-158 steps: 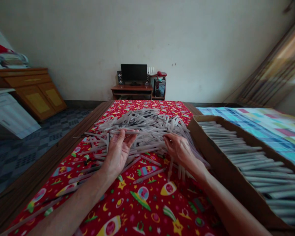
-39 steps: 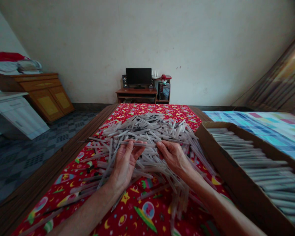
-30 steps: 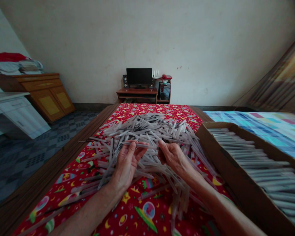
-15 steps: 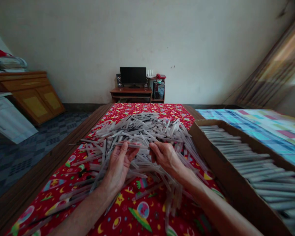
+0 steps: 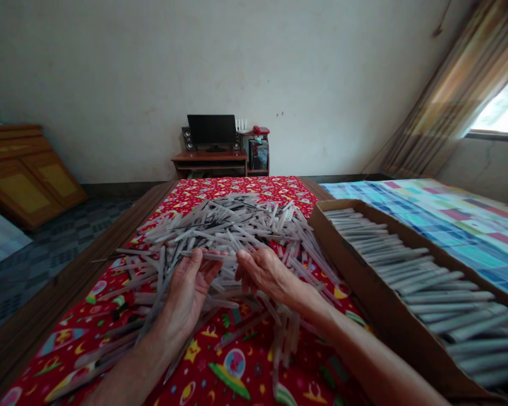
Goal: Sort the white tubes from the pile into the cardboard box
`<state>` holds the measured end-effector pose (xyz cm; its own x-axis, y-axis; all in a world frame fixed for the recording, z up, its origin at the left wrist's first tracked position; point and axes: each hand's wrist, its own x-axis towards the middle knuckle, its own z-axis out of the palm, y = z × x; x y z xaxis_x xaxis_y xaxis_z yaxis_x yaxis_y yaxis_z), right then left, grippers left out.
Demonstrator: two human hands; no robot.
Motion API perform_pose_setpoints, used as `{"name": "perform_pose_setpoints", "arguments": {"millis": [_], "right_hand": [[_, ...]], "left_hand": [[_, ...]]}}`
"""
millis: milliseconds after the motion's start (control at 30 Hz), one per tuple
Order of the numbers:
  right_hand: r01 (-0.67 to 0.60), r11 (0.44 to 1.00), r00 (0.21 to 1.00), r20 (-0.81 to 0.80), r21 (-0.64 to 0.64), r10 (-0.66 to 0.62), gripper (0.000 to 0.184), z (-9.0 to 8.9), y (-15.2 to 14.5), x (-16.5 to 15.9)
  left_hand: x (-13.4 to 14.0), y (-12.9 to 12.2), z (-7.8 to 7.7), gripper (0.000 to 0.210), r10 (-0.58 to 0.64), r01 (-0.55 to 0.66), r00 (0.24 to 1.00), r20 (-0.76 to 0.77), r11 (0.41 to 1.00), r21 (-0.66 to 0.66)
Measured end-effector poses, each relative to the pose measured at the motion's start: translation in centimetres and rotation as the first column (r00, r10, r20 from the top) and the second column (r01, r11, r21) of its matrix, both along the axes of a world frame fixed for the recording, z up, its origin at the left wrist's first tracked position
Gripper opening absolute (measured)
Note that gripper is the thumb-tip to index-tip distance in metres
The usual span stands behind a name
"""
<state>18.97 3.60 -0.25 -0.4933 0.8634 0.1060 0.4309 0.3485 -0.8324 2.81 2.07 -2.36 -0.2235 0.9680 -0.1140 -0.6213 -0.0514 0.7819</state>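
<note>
A slim, translucent whitish plastic tube (image 5: 209,256) lies level across the fingers of my left hand (image 5: 188,285), with the thumb pressing on it. My right hand (image 5: 265,273) is closed in a pinch at the tube's right end; what exactly is between those fingertips is hidden. Both hands hover over the near side of a big loose pile of similar tubes (image 5: 228,217), with dark thin pieces mixed in. The pile is spread on a red cartoon-print cloth (image 5: 186,389).
To the right stands a long open cardboard box (image 5: 347,254) with many grey-white tubes (image 5: 423,270) laid in rows. Beyond it is a bed with a checked cover (image 5: 406,203). A desk with a monitor (image 5: 211,129) is against the far wall; a wooden cabinet (image 5: 34,175) stands left.
My view has turned right, so the scene sits further left and more of the window shows. Both hands keep about the same hold on the tube.
</note>
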Motion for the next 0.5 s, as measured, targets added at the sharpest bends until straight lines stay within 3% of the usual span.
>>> {"name": "perform_pose_setpoints", "arguments": {"millis": [133,267,333,500], "right_hand": [[0.066,0.996,0.998,0.021,0.056,-0.067,0.063,0.5,1.6,1.8],[0.296,0.927,0.931,0.145,0.231,-0.334,0.053,-0.1,5.0,5.9],[0.380,0.891,0.884,0.187,0.249,-0.429,0.044,-0.8,6.3,7.9],[0.380,0.857,0.799,0.343,0.348,-0.493,0.029,-2.5,6.9,9.0]], "left_hand": [[-0.9,0.4,0.5,0.011,-0.010,0.010,1.000,0.009,0.998,-0.058],[-1.9,0.5,1.2,0.018,-0.201,0.199,0.980,-0.017,0.977,-0.074],[-2.0,0.4,1.3,0.019,-0.283,0.277,0.958,-0.057,0.957,-0.088],[-1.5,-0.1,0.8,0.019,-0.453,0.416,0.870,-0.194,0.886,-0.206]]}}
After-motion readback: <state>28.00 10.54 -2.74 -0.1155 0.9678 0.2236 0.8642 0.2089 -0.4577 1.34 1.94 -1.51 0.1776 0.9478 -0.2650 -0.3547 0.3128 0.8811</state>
